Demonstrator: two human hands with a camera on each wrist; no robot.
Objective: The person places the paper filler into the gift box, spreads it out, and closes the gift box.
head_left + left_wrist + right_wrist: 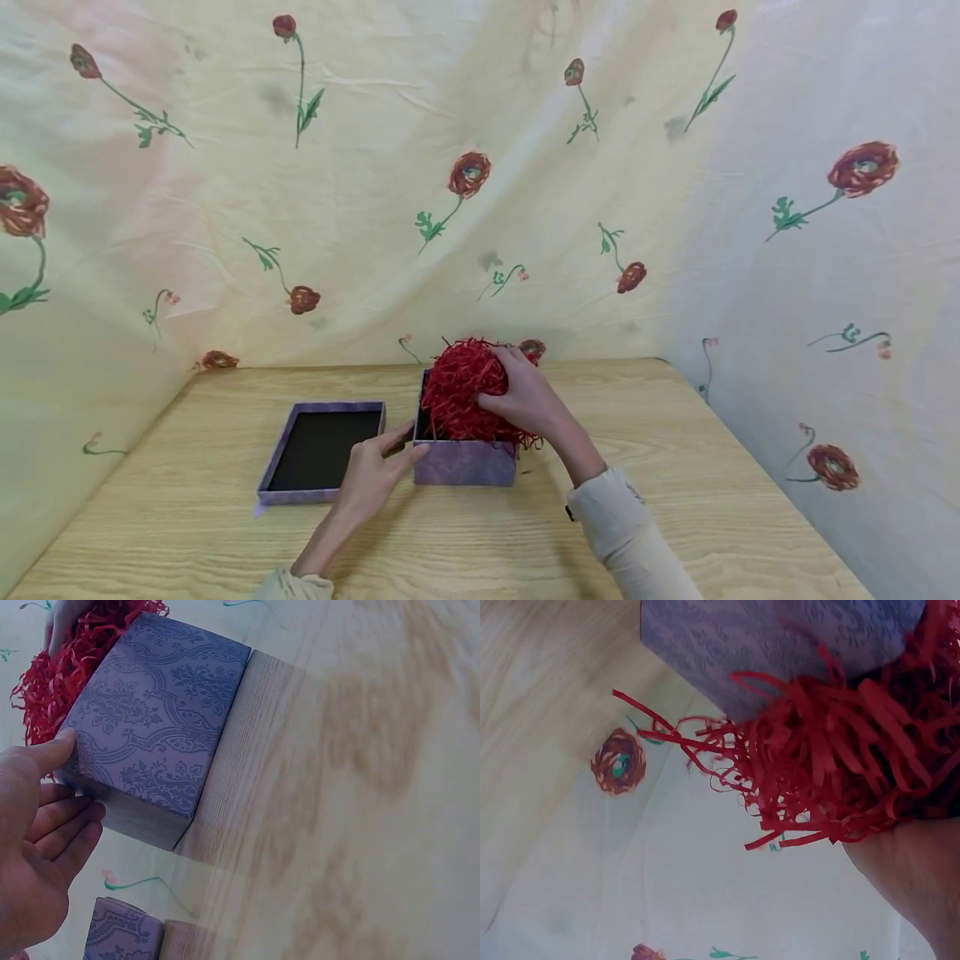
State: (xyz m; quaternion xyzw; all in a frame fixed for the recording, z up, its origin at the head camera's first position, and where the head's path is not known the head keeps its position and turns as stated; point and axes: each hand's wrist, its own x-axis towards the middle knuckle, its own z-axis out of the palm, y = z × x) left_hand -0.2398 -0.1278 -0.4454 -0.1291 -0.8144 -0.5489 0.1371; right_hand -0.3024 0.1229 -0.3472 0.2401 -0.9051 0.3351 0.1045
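Observation:
A purple patterned box (465, 465) stands on the table, heaped with red shredded paper (459, 387) that rises over its rim and spills past the right side. My left hand (372, 477) holds the box at its front left corner. In the left wrist view, the thumb (54, 752) lies at the rim of the damask-patterned front and the other fingers rest along the side. My right hand (527, 398) grips the shredded paper from above and the right, thumb towards me. In the right wrist view, red strands hide most of its fingers.
Left of the box lies the shallow lid (296, 497), black inside facing up, with a small light tab at its front left corner. A flower-printed cloth (375, 208) hangs behind and at both sides of the wooden table (450, 542). A small red scrap (526, 472) lies by the box.

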